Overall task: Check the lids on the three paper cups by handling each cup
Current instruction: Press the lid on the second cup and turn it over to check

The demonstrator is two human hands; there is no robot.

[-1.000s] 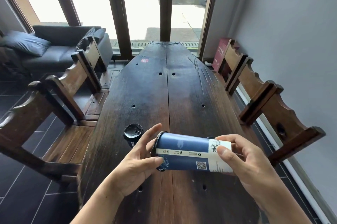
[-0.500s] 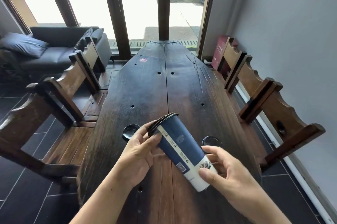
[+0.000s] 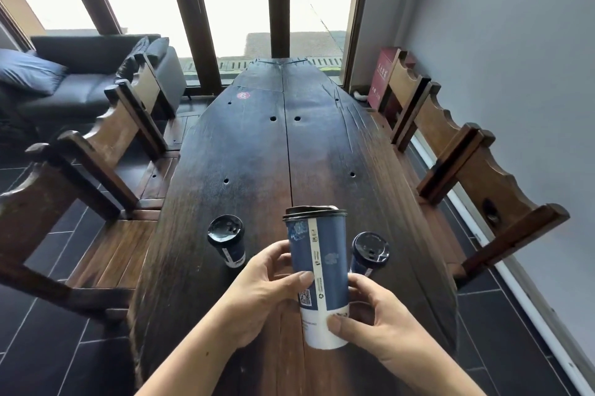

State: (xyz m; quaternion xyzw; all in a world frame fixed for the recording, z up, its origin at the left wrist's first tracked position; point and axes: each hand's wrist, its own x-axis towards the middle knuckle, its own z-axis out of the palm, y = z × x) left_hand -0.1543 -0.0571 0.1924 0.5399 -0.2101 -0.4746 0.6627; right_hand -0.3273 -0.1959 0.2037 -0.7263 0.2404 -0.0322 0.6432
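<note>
A tall blue and white paper cup point(image 3: 325, 270) with a black lid point(image 3: 314, 212) is upright above the dark wooden table point(image 3: 257, 154), held between both hands. My left hand point(image 3: 267, 292) grips its left side and my right hand point(image 3: 376, 321) grips its lower right. A second lidded blue cup point(image 3: 227, 239) stands on the table to the left. Just right of the held cup stands a third lidded cup point(image 3: 368, 252), partly hidden behind it.
Wooden chairs line the table's left side point(image 3: 106, 151) and right side point(image 3: 467, 163). A dark sofa point(image 3: 80, 80) sits at the far left by tall windows. A red box point(image 3: 383, 77) leans near the grey wall at the right.
The cup was lying sideways with its lid to the left. Both hands have turned it up until it stands upright, lid on top. The other two cups have not moved.
</note>
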